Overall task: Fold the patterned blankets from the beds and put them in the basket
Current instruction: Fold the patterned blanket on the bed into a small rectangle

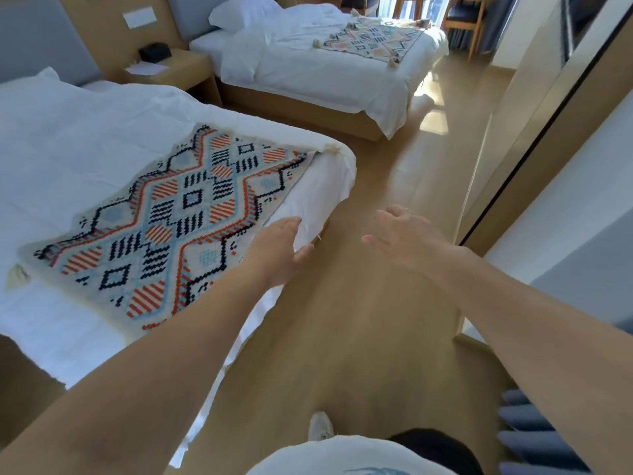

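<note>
Fingers of the left hand are straight and close together, stretched out at centre frame over the white edge of the near bed, just beside the patterned blanket. Contact with the sheet? Can't tell. The right hand is out over the wooden floor, fingers loose and a little apart, holding nothing. That blanket lies flat and unfolded, centre left. A second patterned blanket is spread on the far bed at the top of frame, right of its pillow.
</note>
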A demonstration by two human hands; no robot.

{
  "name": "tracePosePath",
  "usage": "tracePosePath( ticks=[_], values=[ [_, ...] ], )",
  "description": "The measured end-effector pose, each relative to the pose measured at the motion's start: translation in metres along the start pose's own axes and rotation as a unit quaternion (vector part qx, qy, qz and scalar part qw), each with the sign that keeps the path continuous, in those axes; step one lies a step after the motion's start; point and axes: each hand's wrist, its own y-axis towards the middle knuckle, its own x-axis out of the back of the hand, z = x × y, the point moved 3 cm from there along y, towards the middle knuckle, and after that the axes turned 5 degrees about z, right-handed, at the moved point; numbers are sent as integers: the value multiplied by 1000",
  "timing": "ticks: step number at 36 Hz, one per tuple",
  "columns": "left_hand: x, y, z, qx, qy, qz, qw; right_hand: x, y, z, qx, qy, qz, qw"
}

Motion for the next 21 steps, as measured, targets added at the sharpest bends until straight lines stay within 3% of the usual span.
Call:
tracePosePath(
  ticks=[10, 21],
  values=[
    [11, 77, 31, 61, 4, -2, 998, 19, 109, -8, 72, -34, 17, 997],
    [8, 201, 24, 144, -21, -9, 989, 41, 258, -63, 151, -77, 44, 985]
  ],
)
